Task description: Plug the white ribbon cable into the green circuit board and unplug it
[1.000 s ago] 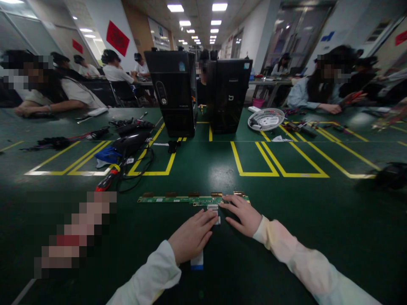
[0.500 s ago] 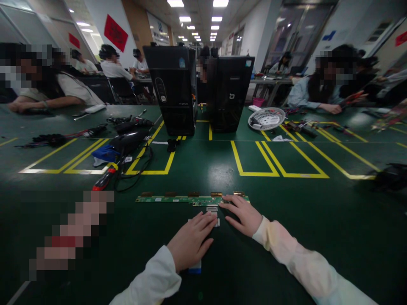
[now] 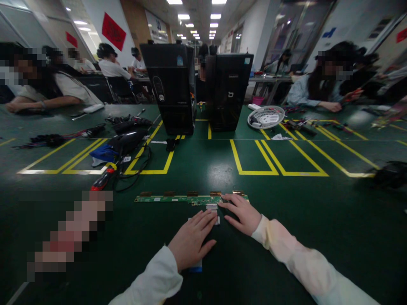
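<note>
A long, narrow green circuit board [image 3: 171, 199] lies across the green table, with copper-coloured tabs along its far edge. My right hand [image 3: 243, 215] rests its fingertips on the board's right part, fingers spread. Below the board's middle, my left hand [image 3: 194, 240] lies flat, fingers stretched out and thumb apart, over a white flat ribbon cable [image 3: 218, 220]. The cable's blue-tipped end [image 3: 196, 268] shows below that palm; its middle is hidden. A pale connector [image 3: 211, 207] sits between the left fingertips and the board. Whether the cable is seated in it, I cannot tell.
Two black computer towers [image 3: 173, 89] stand beyond the board. A white basket [image 3: 266, 117] is at the back right. To the left lie a heat-gun-like black tool [image 3: 127, 142], cables and a red-and-black handle [image 3: 102, 180]. Yellow tape marks the table; people sit around.
My left hand has shifted very slightly right, its thumb reaching a little farther out. The right hand keeps its place on the board.
</note>
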Available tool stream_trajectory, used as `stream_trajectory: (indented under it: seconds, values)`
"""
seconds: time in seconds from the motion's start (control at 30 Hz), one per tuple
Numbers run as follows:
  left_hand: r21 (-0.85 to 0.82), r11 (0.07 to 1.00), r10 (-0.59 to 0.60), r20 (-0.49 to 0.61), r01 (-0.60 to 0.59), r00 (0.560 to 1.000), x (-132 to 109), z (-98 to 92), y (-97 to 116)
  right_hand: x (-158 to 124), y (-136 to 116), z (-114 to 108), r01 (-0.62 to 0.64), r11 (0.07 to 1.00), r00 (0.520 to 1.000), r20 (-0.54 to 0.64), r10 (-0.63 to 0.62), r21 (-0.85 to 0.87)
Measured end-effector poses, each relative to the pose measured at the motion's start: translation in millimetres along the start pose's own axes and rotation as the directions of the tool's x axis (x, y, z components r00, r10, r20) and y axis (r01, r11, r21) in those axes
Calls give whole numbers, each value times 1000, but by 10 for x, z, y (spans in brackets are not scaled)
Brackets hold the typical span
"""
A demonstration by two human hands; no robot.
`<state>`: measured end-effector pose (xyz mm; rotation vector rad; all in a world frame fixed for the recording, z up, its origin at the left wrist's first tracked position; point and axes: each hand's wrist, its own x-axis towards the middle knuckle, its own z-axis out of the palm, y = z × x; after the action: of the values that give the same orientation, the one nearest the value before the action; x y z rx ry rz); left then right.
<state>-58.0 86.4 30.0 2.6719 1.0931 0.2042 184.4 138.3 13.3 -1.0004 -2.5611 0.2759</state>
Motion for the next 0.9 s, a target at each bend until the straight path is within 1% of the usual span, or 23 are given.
stream_trajectory:
  seconds: [0.23,0.47,0.73,0.9]
  values:
    - [-25,1000,-13,-10,12,1000,-10,-16,1,-7,9,15,-9,1000,1000,5,9,13]
    - [-33,999,-10,10,10,1000,0,-24,-28,-1,3,-4,-7,1000,1000,18,7,2]
    - [-26,1000,-2,4,2,1000,16,-56,18,1,-6,-10,-8,1000,1000,11,8,8]
    - [-40,999,-16,1,16,1000,28,-50,4,1,-5,-10,-8,1000,1000,16,8,8]
